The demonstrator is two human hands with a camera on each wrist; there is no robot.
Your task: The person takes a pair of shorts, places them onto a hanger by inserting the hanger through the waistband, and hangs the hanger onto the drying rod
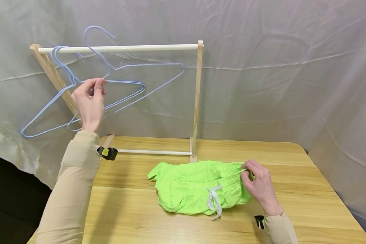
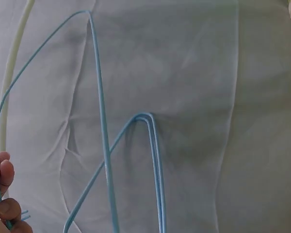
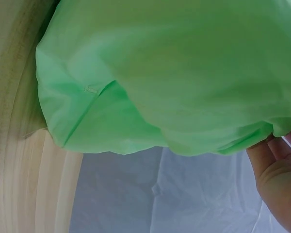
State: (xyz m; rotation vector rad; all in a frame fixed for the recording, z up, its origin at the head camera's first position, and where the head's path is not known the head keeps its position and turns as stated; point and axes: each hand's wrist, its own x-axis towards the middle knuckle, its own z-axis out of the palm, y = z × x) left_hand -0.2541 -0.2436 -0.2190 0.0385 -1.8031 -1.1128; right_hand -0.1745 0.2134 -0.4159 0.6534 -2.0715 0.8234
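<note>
My left hand [image 1: 90, 103] pinches a blue wire hanger [image 1: 152, 64] near the base of its hook, the hook standing above the rack's white top bar [image 1: 158, 47]. In the left wrist view the fingers [image 2: 7, 172] curl round the blue wire [image 2: 101, 92]. Bright green fabric with an elastic waistband and a white tied drawstring [image 1: 212, 200] lies bunched on the table; my right hand [image 1: 260, 184] grips the waistband's right end. The right wrist view shows the green fabric [image 3: 184, 73] with the hand [image 3: 276, 179] at its edge.
More blue hangers [image 1: 44, 110] hang at the left end of the wooden rack [image 1: 197, 98], which stands at the back of the wooden table [image 1: 292, 196]. Behind it hangs a grey cloth [image 1: 262, 88]. The rack's lower white bar [image 1: 152, 152] runs behind the green fabric.
</note>
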